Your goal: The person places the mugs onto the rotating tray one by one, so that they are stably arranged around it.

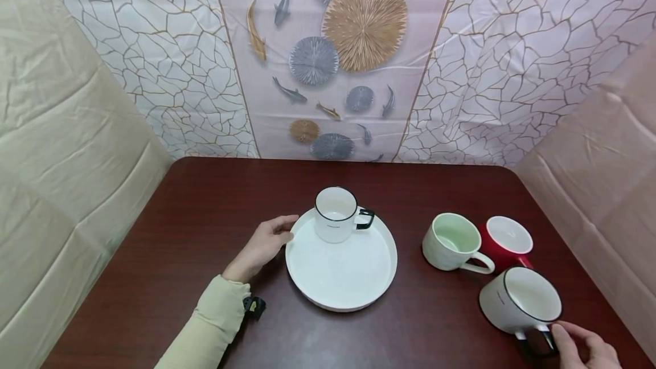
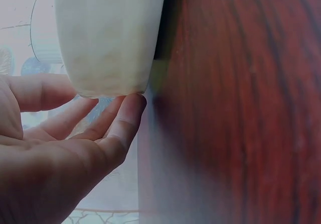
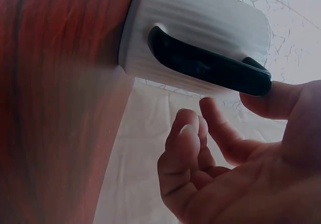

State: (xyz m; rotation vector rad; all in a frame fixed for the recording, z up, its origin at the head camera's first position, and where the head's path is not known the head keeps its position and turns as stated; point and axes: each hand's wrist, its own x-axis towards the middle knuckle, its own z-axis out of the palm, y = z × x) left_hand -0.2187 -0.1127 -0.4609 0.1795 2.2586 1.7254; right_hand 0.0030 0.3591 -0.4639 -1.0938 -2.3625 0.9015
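Observation:
A round white tray [image 1: 340,278] with a raised rim lies on the table, and a white mug [image 1: 333,226] with a black rim and black handle stands on its far part. My left hand [image 1: 263,246] is at the tray's left edge; in the left wrist view its fingertips touch the side wall [image 2: 110,43]. At the front right stands a second black-rimmed white mug [image 1: 512,300]. My right hand [image 1: 586,346] is beside its black handle [image 3: 200,68]. The thumb touches the handle's end, while the other fingers, partly bent, are not around it.
Behind the right-hand mug stand a pale green mug [image 1: 451,241] and a red mug [image 1: 507,241] with a white inside, close together. The dark red wooden table [image 1: 225,198] is bordered by a patterned cloth [image 1: 333,73] at the back and padded beige side walls [image 1: 594,198].

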